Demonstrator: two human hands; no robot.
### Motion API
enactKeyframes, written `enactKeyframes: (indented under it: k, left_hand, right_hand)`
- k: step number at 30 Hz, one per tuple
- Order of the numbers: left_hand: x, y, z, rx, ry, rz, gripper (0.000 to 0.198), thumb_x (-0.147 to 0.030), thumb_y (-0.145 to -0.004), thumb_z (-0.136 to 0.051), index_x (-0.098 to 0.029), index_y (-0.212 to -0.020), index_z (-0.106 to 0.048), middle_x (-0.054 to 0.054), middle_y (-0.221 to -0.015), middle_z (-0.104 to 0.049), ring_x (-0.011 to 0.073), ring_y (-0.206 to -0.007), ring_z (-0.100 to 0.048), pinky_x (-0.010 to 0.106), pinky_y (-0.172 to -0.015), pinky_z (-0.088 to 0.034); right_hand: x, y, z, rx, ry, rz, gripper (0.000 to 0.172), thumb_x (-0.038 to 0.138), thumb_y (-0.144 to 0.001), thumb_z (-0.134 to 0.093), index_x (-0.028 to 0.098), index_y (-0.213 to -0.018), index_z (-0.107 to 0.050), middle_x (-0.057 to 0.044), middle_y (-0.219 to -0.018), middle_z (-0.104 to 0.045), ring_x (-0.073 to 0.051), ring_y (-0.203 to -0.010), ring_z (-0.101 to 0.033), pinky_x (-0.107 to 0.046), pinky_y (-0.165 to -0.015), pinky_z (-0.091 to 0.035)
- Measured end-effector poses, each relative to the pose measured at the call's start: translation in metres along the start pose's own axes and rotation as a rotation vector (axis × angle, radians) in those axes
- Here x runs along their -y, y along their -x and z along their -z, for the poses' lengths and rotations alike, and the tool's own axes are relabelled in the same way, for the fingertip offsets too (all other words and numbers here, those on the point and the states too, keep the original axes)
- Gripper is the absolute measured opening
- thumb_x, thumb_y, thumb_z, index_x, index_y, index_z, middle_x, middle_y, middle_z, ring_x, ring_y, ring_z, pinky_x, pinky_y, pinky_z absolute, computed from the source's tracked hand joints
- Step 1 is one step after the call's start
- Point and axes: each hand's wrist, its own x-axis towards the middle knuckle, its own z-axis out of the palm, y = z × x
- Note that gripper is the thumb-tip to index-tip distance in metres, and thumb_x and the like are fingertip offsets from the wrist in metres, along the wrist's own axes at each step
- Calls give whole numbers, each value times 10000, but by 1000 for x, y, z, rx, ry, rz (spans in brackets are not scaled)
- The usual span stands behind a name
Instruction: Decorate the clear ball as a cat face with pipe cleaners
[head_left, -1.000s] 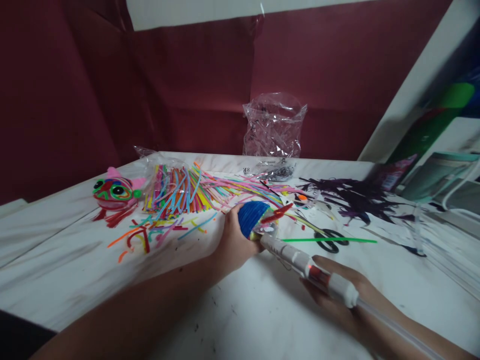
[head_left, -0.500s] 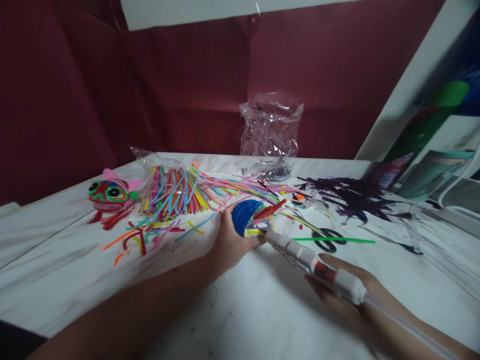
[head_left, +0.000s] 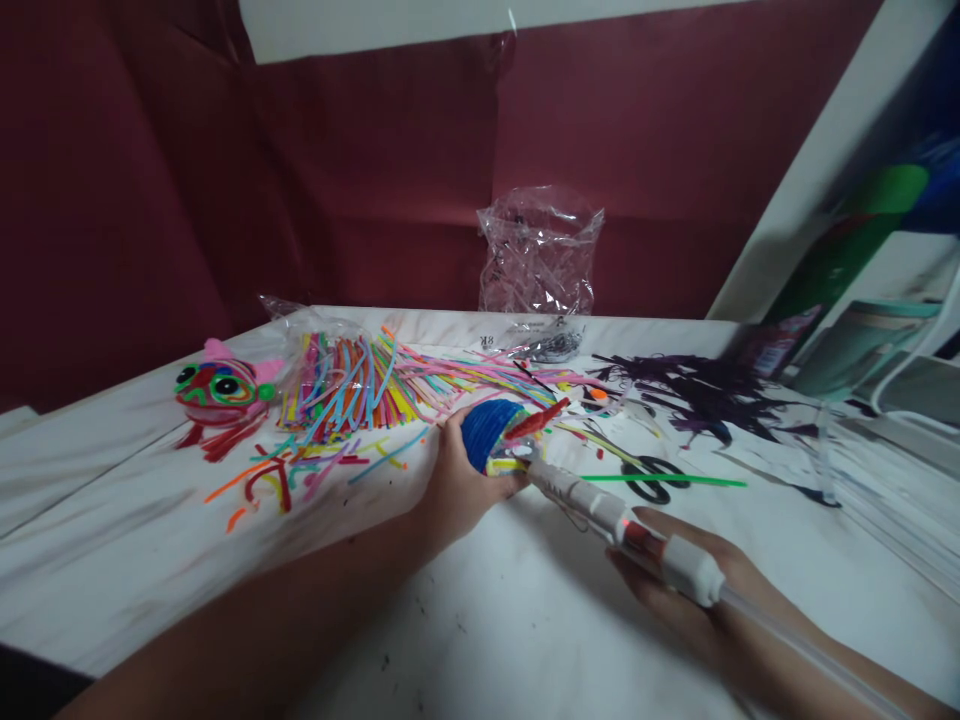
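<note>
My left hand [head_left: 457, 480] is closed around a rounded craft piece [head_left: 489, 432] covered in blue strands, with yellow edging and a red piece sticking out to the right. In my right hand [head_left: 675, 570] is a white hot glue gun [head_left: 600, 505], a clear glue stick [head_left: 780, 625] running out of its back end. Its nozzle meets the craft piece near the yellow edge; whether it touches is too small to tell. Just right of the nozzle, a green pipe cleaner [head_left: 705, 482] lies across black-handled scissors [head_left: 651, 480].
At the left stands a colourful animal-face craft [head_left: 217, 388]. Bundled pipe cleaners [head_left: 352, 385] in a plastic bag and cut scraps [head_left: 277, 485] lie beside it. Dark purple strips [head_left: 690, 390] spread at the back right. A clear bag [head_left: 540, 260] leans on the maroon backdrop [head_left: 375, 150].
Hardly anything differs. The glue gun and my right hand appear slightly farther left, along with a small shift of the whole view. Both holds stay the same.
</note>
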Motion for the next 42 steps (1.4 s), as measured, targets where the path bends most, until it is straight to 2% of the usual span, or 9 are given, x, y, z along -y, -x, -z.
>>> enactKeyframes:
  k: [15,25,34,38,42]
  left_hand:
    - [-3,0,0,-24,-56,11,936,-261,-453,-873,-225,-1233,-356,125,-1268,-467,299,-1196,-460,475,-1033,-350]
    - [-2,0,-1,-14,-25,-14,933,-283,-458,-870,-223,-1239,-361,127,-1273,-480,311,-1208,-462,485,-1032,-352]
    - [2,2,-3,-34,-91,-104,931,-222,-438,-855,-225,-1240,-382,136,-1271,-469,331,-1200,-462,495,-1012,-370]
    - [5,2,-4,-25,-146,-180,909,-175,-457,-821,-221,-1249,-378,136,-1263,-464,327,-1210,-450,494,-1024,-363]
    - [5,2,-4,-20,-169,-193,900,-170,-470,-809,-220,-1254,-370,139,-1255,-470,331,-1208,-447,502,-1012,-367]
  right_hand:
    - [-2,3,0,6,-7,-38,140,231,-820,-510,224,-681,-496,38,-553,-549,-108,-443,-523,-190,-390,-395]
    - [1,3,0,35,-34,-95,151,259,-829,-505,221,-684,-492,20,-568,-569,-118,-463,-526,-205,-399,-408]
    - [8,-1,-3,36,-85,-72,181,253,-840,-473,223,-661,-468,25,-549,-553,-111,-441,-515,-193,-385,-395]
    - [9,-1,-7,23,-89,-42,162,231,-836,-478,224,-674,-467,38,-555,-551,-103,-448,-526,-180,-391,-397]
    - [5,3,-11,7,-92,-19,127,218,-825,-499,223,-699,-477,36,-579,-565,-105,-464,-545,-182,-405,-403]
